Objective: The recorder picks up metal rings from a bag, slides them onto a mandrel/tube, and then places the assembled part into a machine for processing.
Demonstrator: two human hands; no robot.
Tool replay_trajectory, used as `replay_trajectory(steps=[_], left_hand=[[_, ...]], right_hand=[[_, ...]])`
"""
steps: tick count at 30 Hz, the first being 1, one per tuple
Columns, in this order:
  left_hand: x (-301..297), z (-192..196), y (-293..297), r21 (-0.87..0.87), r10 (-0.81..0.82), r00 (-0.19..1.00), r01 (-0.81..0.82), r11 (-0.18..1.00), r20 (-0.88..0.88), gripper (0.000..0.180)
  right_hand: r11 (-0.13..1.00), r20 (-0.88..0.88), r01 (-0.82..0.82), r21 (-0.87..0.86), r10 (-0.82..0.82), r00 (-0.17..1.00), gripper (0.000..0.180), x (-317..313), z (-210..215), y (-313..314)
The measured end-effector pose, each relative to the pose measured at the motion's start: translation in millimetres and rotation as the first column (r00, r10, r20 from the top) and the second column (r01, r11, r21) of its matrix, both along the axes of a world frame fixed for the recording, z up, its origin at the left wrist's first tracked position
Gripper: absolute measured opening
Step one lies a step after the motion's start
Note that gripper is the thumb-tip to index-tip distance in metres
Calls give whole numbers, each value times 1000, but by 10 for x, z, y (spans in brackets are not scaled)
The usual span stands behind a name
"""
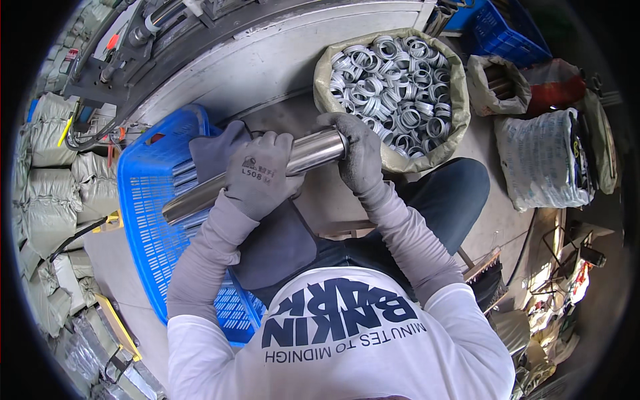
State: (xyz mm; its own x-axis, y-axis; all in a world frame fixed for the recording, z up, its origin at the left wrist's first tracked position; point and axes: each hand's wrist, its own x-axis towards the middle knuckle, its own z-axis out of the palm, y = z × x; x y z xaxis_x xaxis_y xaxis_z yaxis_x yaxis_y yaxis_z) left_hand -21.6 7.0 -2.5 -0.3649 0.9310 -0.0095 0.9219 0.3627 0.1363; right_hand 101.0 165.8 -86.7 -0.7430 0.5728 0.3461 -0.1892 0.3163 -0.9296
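A shiny metal tube [315, 152] lies slantwise across my lap, its right end higher in the picture than its left end. My left hand [262, 170], in a grey glove, is wrapped around the tube near its middle. At the right end, my right hand [361, 152], gloved in grey too, closes about the rim; its palm side is partly hidden. Beneath the tube's left part stands a blue plastic basket [143, 233] with more metal tubes [183, 175] in it. A dark cloth [275, 243] covers my thigh and reaches over the basket's edge.
An open woven sack [460, 113] full of metal rings [407, 93] stands ahead to the right. Behind it are a blue crate [507, 37] and a small sack of tubes [499, 83]. Machinery [143, 40] runs along the far left; wrapped packages [50, 200] are stacked at left.
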Motion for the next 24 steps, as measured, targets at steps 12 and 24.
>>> replay_trajectory(steps=[12, 24], left_hand=[[-6, -54, 33, -103, -34, 999, 29, 994, -40, 51], [85, -238, -411, 244, 16, 411, -572, 783, 911, 53]], right_hand=[[952, 131, 98, -290, -62, 989, 35, -64, -2, -203], [396, -70, -7, -918, -147, 987, 28, -105, -733, 422]])
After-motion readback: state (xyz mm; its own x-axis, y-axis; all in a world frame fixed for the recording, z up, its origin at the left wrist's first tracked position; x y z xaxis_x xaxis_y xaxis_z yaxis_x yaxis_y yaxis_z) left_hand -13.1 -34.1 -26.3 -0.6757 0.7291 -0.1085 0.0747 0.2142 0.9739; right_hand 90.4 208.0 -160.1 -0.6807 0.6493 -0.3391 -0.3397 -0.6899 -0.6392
